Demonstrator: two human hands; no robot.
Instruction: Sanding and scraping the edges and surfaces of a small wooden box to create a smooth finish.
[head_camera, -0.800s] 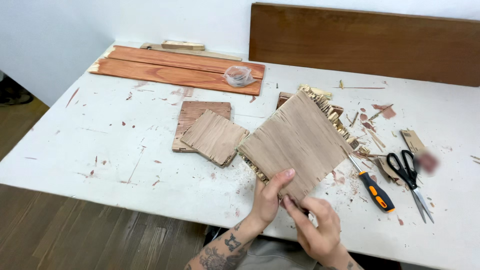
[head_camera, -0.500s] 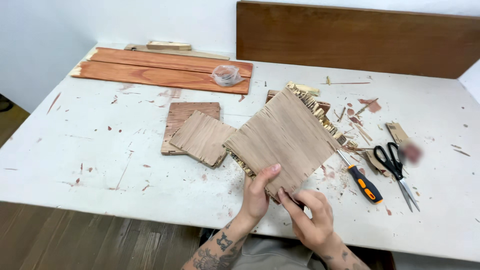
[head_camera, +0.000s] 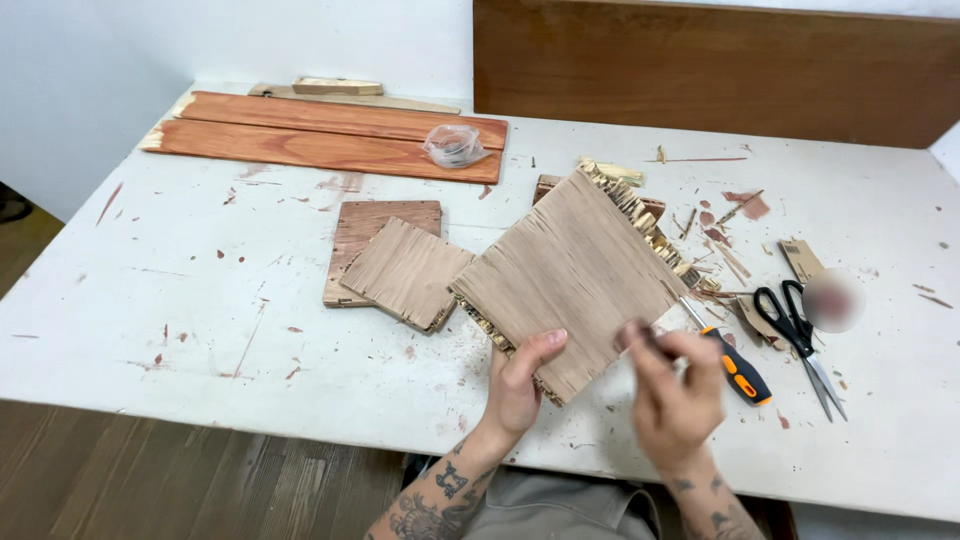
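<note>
My left hand (head_camera: 520, 385) grips the near corner of a square wooden panel (head_camera: 570, 275) with a ragged, splintered far edge, thumb on top. The panel lies tilted like a diamond on the white table (head_camera: 200, 330). My right hand (head_camera: 672, 395) hovers blurred at the panel's right corner, fingers pinched on something small and dark that I cannot make out. A screwdriver with an orange and black handle (head_camera: 738, 372) lies just right of that hand.
A smaller wooden square (head_camera: 405, 270) rests on a reddish board (head_camera: 375, 225) left of the panel. Long reddish planks (head_camera: 320, 135) and a clear plastic bag (head_camera: 455, 145) lie at the back. Black scissors (head_camera: 795, 320) and wood scraps sit right. A brown board (head_camera: 710, 70) leans against the wall.
My right hand has moved from beside my left hand at the panel's near corner out to its right corner. My left hand keeps its hold. The view shifted slightly.
</note>
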